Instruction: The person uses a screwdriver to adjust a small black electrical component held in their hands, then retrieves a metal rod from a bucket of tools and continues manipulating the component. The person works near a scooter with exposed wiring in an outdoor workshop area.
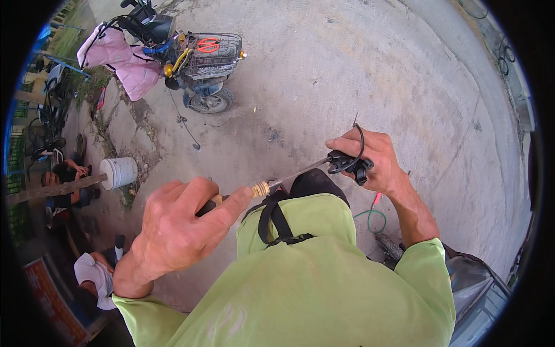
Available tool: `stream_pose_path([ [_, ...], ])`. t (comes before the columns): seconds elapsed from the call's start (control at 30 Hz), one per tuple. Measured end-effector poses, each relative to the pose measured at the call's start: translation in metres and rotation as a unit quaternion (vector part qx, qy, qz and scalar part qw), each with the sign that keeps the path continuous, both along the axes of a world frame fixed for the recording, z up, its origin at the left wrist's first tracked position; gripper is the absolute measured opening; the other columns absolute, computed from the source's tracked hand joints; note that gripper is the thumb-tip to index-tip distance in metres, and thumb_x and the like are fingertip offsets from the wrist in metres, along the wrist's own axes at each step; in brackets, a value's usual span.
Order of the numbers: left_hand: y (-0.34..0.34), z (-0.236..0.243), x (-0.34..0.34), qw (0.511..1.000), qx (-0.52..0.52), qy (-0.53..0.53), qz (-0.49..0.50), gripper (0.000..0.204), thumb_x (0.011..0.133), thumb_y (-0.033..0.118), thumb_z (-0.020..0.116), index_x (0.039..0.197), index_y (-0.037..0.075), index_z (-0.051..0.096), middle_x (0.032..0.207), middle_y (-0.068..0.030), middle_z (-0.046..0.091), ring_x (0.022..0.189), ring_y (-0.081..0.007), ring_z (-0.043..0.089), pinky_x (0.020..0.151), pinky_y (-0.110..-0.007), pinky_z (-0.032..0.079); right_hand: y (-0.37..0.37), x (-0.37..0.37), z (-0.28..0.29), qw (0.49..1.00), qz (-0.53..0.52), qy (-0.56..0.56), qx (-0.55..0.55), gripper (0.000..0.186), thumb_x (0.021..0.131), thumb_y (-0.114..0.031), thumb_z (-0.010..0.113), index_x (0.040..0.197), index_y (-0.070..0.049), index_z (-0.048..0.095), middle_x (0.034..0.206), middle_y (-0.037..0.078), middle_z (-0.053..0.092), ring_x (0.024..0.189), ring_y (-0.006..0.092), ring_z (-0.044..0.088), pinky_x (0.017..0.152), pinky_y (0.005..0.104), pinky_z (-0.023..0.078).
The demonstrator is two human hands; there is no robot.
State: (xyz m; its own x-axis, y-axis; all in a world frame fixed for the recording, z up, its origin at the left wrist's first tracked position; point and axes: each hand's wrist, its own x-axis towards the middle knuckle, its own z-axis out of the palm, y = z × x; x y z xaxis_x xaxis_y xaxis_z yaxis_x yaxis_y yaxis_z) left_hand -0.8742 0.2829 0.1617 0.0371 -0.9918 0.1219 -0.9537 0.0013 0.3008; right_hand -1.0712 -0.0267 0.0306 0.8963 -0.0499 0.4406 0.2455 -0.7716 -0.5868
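My left hand [182,222] grips a screwdriver [260,189] with a pale ridged handle and a long thin metal shaft. The shaft reaches rightward to a small black plastic part [350,165] held in my right hand [376,153], and its tip meets or lies just at that part. A black cable loops from the part over my fingers, with a thin wire end sticking up. Below both hands is my green shirt, with a black strap across it.
A scooter [191,63] with wire basket and pink padded cover stands upper left on concrete ground. A white bucket [121,172], parked two-wheelers and two people [95,269] are along the left. Near my right forearm lie a red-handled tool [377,198] and green wire.
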Motion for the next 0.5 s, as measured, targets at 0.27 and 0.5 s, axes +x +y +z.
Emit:
stream_pose_path([
  [0.27,-0.114,-0.013,0.079,0.889,0.120,0.421,0.138,0.043,0.091,0.004,0.077,0.133,0.002,0.068,0.083,-0.0058,0.062,0.062,-0.0116,0.054,0.058,-0.029,0.042,-0.109,0.084,-0.015,0.995,0.000,-0.080,-0.065,0.049,0.076,-0.016,0.082,0.124,-0.013,0.074,0.090,0.005,0.071,0.072,0.0237,0.070,0.058,0.0370,0.053],
  [0.5,-0.240,-0.023,0.148,0.602,0.236,0.708,0.283,0.042,0.106,0.021,0.066,0.143,0.002,0.060,0.092,-0.0014,0.066,0.062,-0.0087,0.053,0.055,-0.028,0.043,-0.248,0.167,-0.020,0.991,0.029,-0.096,-0.087,0.047,0.076,-0.013,0.081,0.123,-0.012,0.074,0.092,0.006,0.071,0.074,0.0232,0.069,0.058,0.0360,0.050],
])
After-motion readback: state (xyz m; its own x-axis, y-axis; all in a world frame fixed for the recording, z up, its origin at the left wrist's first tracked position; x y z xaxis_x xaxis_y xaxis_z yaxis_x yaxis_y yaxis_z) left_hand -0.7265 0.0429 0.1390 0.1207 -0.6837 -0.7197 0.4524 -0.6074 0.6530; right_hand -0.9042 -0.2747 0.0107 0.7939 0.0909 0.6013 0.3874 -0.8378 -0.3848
